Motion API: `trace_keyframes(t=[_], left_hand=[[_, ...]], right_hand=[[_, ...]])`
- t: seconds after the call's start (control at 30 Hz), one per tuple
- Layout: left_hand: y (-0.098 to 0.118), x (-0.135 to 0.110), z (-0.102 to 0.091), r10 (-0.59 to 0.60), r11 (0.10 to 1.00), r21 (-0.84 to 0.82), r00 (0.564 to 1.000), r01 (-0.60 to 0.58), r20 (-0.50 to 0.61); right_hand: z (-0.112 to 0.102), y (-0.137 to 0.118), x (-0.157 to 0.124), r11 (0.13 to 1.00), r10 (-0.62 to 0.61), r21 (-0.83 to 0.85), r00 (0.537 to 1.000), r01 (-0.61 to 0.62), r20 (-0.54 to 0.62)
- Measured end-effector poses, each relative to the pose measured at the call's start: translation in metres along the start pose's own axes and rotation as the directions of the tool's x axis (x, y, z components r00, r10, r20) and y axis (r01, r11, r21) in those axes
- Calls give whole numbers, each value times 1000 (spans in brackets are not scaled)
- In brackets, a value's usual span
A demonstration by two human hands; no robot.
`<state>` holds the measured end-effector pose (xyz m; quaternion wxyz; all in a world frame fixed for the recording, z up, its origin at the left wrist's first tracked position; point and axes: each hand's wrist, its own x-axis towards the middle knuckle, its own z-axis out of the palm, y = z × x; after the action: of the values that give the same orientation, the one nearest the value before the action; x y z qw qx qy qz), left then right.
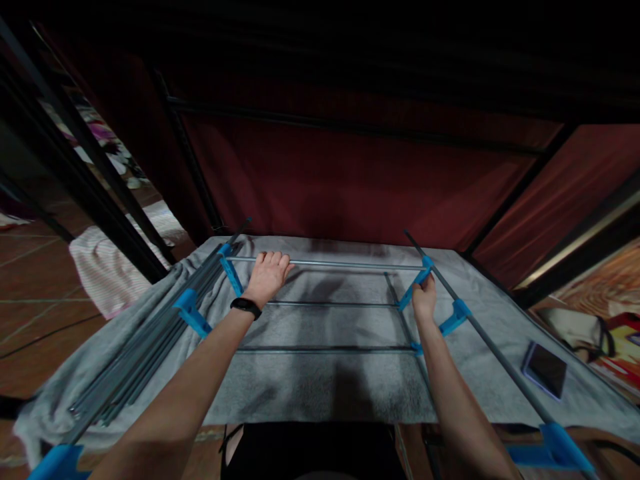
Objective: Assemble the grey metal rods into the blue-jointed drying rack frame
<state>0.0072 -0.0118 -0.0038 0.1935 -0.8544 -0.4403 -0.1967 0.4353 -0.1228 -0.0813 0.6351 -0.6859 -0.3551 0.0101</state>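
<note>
My left hand (270,272), with a black band on its wrist, is closed over a thin metal rod (345,265). That rod runs across between two blue plastic connectors. My right hand (424,298) has its fingers closed round the right-hand blue connector (427,265), close to the rod's right end; its fingertips are partly hidden. This connector sits on a long slanting metal tube (493,350). At the rod's left end is another blue connector (231,272). Lower down, two more crosswise rods, including a front rod (325,349), belong to the same frame.
The frame stands on a grey blanket (300,400). A bundle of loose metal tubes (155,350) lies along the left. To the right rests a phone (545,370). Dark red fabric (325,180) hangs behind, between dark posts. A striped cloth (117,267) is at left.
</note>
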Motion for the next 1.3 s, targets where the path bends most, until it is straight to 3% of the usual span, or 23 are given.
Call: trace_keyframes(t=[0.17,0.27,0.33,0.43,0.53,0.67,0.77,0.87,1.0,1.13,1.3], left_hand=[[7,-9,-7,-80,994,-89,990,70,-114],[17,-28,-6,-243,965,-153,948,215,-206],[26,-49,2,-368,919,-239,900,315,-231],[35,-88,22,-574,788,-402,794,467,-201],[30,-119,47,-755,602,-530,641,597,-136],[8,-126,63,-924,320,-631,379,707,-43],[-6,-109,59,-958,218,-715,286,664,-26],[-15,-88,49,-960,207,-812,273,545,-61],[-27,-70,39,-940,222,-891,329,396,-88],[-39,-59,37,-951,195,-933,290,304,-104],[-52,-45,36,-957,187,-928,273,323,-98]], right_hand=[[0,6,-20,990,139,29,990,-140,22],[3,15,-60,980,194,-52,980,-192,49],[4,25,-94,980,189,-88,973,-178,136],[4,45,-142,990,135,-72,959,-120,247],[-2,62,-164,990,142,-42,955,-136,260],[-9,64,-140,987,160,-46,971,-154,180],[-10,51,-100,991,133,-40,988,-131,79],[-8,33,-61,993,108,-48,994,-108,-3],[-2,7,-22,997,74,-4,994,-75,-76],[4,-13,0,997,34,75,998,-30,-61],[4,-19,12,987,19,158,997,-6,-81]])
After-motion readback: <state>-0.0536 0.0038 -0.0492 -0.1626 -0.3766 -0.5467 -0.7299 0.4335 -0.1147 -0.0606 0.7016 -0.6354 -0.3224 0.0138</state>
